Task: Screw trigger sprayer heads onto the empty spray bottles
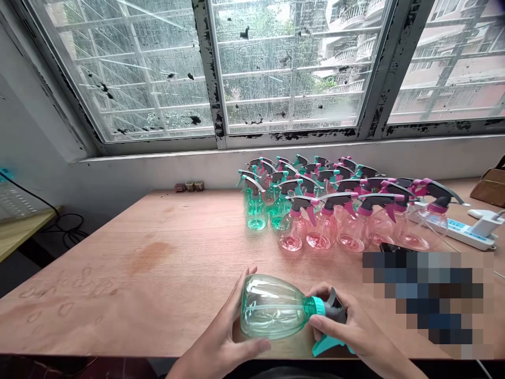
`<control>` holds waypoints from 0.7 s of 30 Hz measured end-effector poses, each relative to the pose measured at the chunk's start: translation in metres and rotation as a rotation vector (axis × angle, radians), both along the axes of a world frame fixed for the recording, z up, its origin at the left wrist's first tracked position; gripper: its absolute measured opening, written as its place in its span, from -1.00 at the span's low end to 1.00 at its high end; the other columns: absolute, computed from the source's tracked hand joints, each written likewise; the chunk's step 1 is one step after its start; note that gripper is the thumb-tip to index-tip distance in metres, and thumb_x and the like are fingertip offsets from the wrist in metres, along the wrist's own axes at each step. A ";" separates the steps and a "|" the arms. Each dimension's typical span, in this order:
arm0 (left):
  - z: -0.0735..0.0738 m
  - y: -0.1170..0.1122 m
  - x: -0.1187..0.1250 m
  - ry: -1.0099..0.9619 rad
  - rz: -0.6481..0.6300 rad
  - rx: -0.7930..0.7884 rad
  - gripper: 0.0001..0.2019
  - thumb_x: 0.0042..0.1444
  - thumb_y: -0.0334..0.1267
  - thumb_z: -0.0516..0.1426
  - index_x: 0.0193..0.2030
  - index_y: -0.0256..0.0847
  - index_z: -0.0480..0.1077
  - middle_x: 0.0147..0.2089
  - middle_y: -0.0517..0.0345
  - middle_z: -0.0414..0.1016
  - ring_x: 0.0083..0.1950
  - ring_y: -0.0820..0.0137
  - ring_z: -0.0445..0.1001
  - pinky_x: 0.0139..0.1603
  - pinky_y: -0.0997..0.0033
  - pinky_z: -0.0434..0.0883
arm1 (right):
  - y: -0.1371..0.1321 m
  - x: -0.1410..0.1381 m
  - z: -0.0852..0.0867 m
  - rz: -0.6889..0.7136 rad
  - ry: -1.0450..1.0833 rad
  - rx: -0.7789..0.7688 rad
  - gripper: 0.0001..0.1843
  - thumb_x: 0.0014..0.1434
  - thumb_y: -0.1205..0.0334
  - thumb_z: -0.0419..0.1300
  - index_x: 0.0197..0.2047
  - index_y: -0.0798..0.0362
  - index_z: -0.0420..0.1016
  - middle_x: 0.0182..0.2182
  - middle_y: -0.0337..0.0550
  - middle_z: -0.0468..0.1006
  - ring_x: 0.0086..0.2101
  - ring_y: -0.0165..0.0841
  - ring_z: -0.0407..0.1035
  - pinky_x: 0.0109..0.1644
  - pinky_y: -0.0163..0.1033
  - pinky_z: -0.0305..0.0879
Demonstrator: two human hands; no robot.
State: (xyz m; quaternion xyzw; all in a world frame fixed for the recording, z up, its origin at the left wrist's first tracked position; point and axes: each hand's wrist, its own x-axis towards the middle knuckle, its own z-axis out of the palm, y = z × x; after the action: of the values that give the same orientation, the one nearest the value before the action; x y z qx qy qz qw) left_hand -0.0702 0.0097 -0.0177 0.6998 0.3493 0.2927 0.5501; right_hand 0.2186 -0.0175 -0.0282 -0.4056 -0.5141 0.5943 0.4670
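A clear green spray bottle [276, 308] lies sideways between my two hands, just above the table's front edge. My left hand [232, 326] cups its base, thumb below and fingers behind. Around the turquoise collar [317, 306] and dark grey spray head, my right hand [341, 318] is closed with thumb and fingers. The turquoise trigger [327, 345] points down toward me. A thin tube runs inside the bottle, which shows no visible liquid.
Several upright spray bottles stand in rows at the back: green ones [256, 213] left, pink ones [323, 231] right. A white power strip [465, 231] lies beyond them, near a brown box [489, 185]. Small blocks [190, 186] sit by the wall. A blurred patch covers the right side.
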 end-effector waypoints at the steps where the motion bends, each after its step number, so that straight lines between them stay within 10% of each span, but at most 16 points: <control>1: 0.001 0.000 0.001 -0.002 0.001 0.017 -0.03 0.24 -0.17 0.29 0.55 0.24 -0.31 0.65 0.11 -0.36 0.62 0.05 -0.28 0.57 -0.12 -0.19 | 0.000 0.000 -0.001 -0.001 0.001 -0.004 -0.60 0.16 -0.03 0.43 -0.13 0.07 0.49 -0.51 -0.28 0.59 -0.44 -0.34 0.46 -0.33 -0.25 0.40; 21: 0.000 0.001 0.002 0.004 0.024 0.039 0.05 0.19 -0.18 0.33 0.53 0.33 -0.36 0.64 0.21 -0.27 0.62 0.06 -0.20 0.57 -0.11 -0.21 | -0.002 0.000 0.000 -0.028 0.013 -0.005 -0.61 0.12 0.00 0.47 -0.15 0.08 0.52 -0.50 -0.28 0.60 -0.45 -0.34 0.49 -0.33 -0.27 0.42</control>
State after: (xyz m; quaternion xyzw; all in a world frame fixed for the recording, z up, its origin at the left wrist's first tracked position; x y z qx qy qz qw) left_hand -0.0683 0.0109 -0.0181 0.7067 0.3531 0.3048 0.5320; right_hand 0.2182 -0.0191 -0.0282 -0.4100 -0.5041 0.5914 0.4775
